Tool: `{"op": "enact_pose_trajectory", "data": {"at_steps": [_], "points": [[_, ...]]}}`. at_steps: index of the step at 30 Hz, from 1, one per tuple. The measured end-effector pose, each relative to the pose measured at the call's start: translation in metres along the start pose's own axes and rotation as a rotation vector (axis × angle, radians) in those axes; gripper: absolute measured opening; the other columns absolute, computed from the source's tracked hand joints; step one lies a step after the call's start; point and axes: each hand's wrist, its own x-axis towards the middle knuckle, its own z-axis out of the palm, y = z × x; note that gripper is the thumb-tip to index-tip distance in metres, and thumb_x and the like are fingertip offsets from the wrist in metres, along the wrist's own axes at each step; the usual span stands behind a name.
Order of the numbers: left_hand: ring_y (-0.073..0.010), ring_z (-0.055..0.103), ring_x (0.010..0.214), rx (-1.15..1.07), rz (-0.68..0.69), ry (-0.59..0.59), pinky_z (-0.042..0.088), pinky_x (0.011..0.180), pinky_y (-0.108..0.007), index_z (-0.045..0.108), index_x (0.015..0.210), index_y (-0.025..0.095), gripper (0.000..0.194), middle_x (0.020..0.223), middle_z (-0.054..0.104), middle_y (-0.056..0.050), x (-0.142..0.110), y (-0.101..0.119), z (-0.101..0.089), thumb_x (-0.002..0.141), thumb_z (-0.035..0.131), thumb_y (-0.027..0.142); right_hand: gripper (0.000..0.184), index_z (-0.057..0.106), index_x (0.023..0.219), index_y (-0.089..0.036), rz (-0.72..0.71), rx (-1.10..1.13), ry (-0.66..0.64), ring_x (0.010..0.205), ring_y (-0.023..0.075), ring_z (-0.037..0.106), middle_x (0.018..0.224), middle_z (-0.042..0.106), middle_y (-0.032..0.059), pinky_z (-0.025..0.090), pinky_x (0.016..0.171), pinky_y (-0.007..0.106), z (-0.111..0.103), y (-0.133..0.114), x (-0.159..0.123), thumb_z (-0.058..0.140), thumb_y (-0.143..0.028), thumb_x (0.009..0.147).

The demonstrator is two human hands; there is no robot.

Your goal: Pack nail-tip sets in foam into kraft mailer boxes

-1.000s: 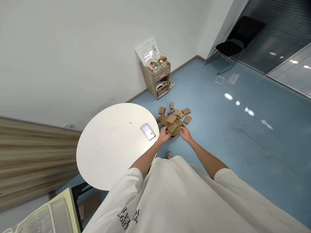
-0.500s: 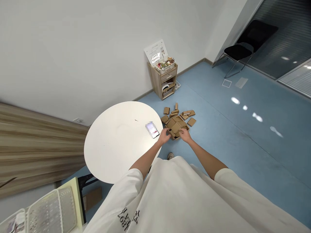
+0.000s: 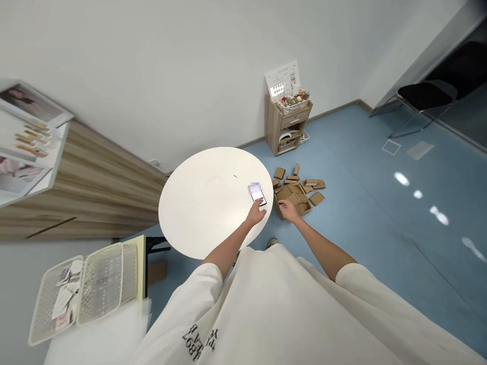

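Note:
My left hand [image 3: 256, 213] reaches over the edge of the round white table [image 3: 205, 203], fingers stretched out and touching the near end of a phone [image 3: 257, 194] that lies there. My right hand [image 3: 289, 210] grips the near edge of an open cardboard box [image 3: 292, 197] filled with small flat brown cardboard pieces. More of these cardboard pieces [image 3: 300, 178] lie scattered on the blue floor just beyond the box.
A small wooden cabinet [image 3: 286, 126] with a basket on top stands against the wall. A black chair [image 3: 422, 99] is at the far right. White mesh trays [image 3: 83, 294] sit at the lower left, beside a wood-panelled counter [image 3: 87, 192].
My left hand has let go of the cardboard box and moved left onto the phone. The right hand stays at the box. My view has swung to the left.

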Motion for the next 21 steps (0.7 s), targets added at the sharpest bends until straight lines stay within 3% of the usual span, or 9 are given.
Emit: {"op": "enact_pose_trajectory", "data": {"at_steps": [6, 10, 16, 21], "points": [[-0.0301, 0.050, 0.134, -0.086, -0.051, 0.117, 0.042, 0.112, -0.046, 0.047, 0.145, 0.022, 0.062, 0.152, 0.047, -0.014, -0.042, -0.027, -0.052, 0.085, 0.063, 0.021, 0.043, 0.066, 0.127, -0.019, -0.101, -0.037, -0.065, 0.106, 0.0219, 0.067, 0.137, 0.061, 0.0107, 0.053, 0.097, 0.037, 0.052, -0.040, -0.002, 0.051, -0.022, 0.086], [-0.0295, 0.051, 0.134, -0.128, -0.069, 0.181, 0.042, 0.111, -0.045, 0.048, 0.144, 0.022, 0.059, 0.151, 0.047, -0.014, -0.080, -0.060, -0.094, 0.087, 0.063, 0.023, 0.042, 0.067, 0.125, -0.020, -0.145, -0.079, -0.118, 0.107, 0.0219, 0.066, 0.133, 0.065, 0.0096, 0.052, 0.098, 0.037, 0.100, -0.074, -0.013, 0.052, -0.021, 0.085], [-0.0300, 0.055, 0.130, -0.159, -0.118, 0.293, 0.045, 0.109, -0.046, 0.050, 0.142, 0.022, 0.059, 0.149, 0.051, -0.015, -0.147, -0.123, -0.159, 0.085, 0.064, 0.024, 0.045, 0.066, 0.129, -0.023, -0.177, -0.089, -0.231, 0.111, 0.0216, 0.064, 0.137, 0.062, 0.0078, 0.052, 0.099, 0.037, 0.186, -0.128, -0.054, 0.054, -0.023, 0.085], [-0.0299, 0.055, 0.130, -0.198, -0.141, 0.352, 0.047, 0.107, -0.045, 0.049, 0.143, 0.020, 0.058, 0.149, 0.050, -0.016, -0.198, -0.167, -0.195, 0.087, 0.061, 0.021, 0.044, 0.064, 0.131, -0.023, -0.224, -0.146, -0.333, 0.110, 0.0199, 0.064, 0.140, 0.060, 0.0077, 0.052, 0.099, 0.035, 0.253, -0.159, -0.096, 0.053, -0.024, 0.088]]}}
